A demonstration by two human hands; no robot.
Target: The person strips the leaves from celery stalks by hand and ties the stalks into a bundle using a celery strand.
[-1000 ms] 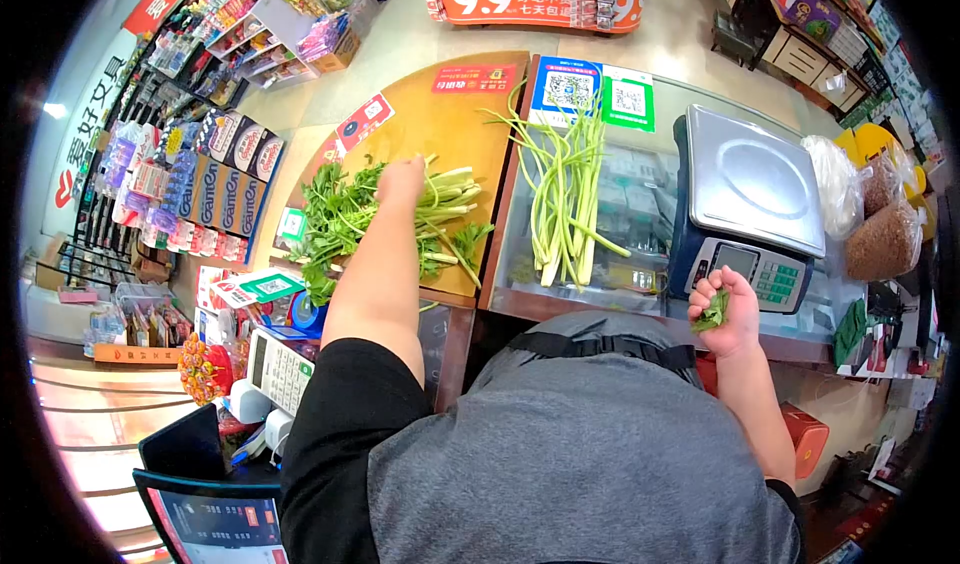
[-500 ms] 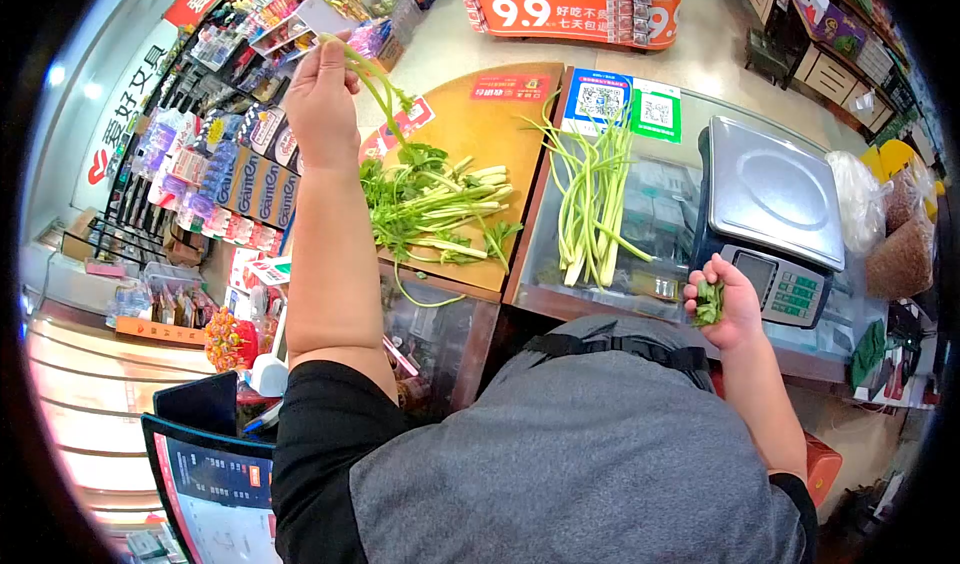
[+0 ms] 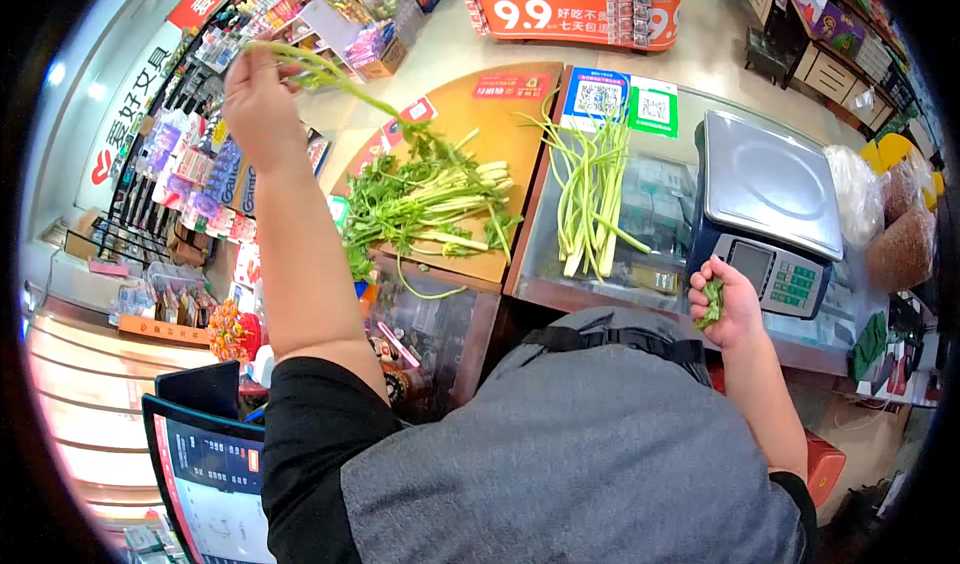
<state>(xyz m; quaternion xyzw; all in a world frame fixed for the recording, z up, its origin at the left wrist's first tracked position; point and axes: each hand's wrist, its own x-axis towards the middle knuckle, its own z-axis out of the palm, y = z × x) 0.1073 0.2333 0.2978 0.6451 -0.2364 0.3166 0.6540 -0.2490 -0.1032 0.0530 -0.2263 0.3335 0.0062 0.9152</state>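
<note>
Raised at the upper left, my left hand (image 3: 262,104) pinches the end of a green stalk (image 3: 345,84), whose leafy part reaches down to the pile. That pile of leafy celery-like greens (image 3: 430,204) lies on the yellow wooden counter top (image 3: 470,119). Bare long stalks (image 3: 590,194) are spread on the glass counter to its right. My right hand (image 3: 728,302) is closed around some green leaves (image 3: 711,304), just in front of the scale's keypad.
A digital scale (image 3: 770,179) stands on the glass counter (image 3: 660,179), with plastic bags (image 3: 900,234) at its right. QR code cards (image 3: 598,99) lie at the far edge. A monitor (image 3: 205,474) is at the lower left, shelves of goods (image 3: 200,164) beyond.
My left hand has risen from the pile and moved left, drawing out a stalk by its end. My right hand has stayed near the scale, still holding leaves. The view has shifted slightly.
</note>
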